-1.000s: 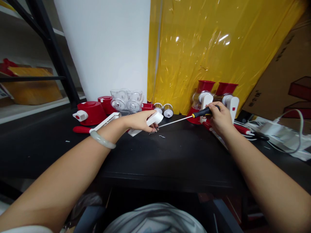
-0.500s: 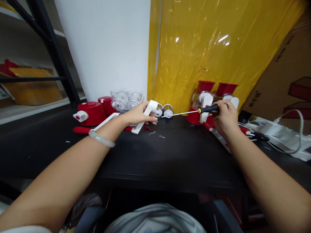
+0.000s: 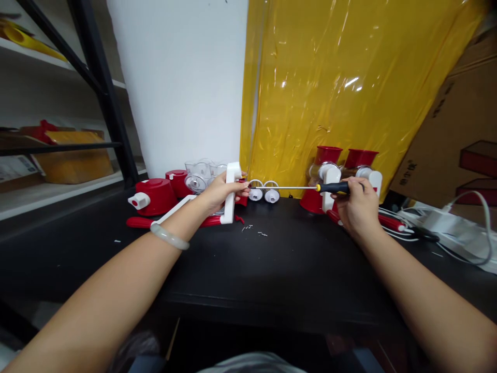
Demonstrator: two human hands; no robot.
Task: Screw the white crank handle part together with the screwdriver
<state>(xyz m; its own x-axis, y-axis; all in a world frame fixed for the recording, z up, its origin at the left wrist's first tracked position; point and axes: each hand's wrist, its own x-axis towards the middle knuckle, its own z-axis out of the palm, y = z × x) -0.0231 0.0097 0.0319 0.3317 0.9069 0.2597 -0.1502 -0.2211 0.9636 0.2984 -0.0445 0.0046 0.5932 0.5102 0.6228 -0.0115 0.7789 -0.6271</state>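
Observation:
My left hand [image 3: 217,195] is closed around a white crank handle [image 3: 230,207], held upright, with its red grip [image 3: 210,221] pointing left. In my right hand [image 3: 359,207] is a screwdriver [image 3: 334,188] with a black and yellow handle. Its long shaft runs level to the left, and the tip meets my left fingertips by the crank; what it touches there is too small to make out. Below lie several small screws [image 3: 262,234] and a small red part [image 3: 239,219] on the black table [image 3: 248,274]. Two metal grater drums [image 3: 271,192] stand behind the shaft.
Red grater bodies [image 3: 153,197] and clear plastic hoppers [image 3: 196,168] sit at the back left. Two red-and-white rotary graters [image 3: 327,155] stand at the back right. White cables and a power strip [image 3: 452,223] lie at the right, before a cardboard box [image 3: 438,140]. Shelves [image 3: 73,178] rise at the left.
The crank handle has turned from a slant to upright in my left hand. The screwdriver has levelled out, its tip now at my left fingertips. The camera view has shifted slightly.

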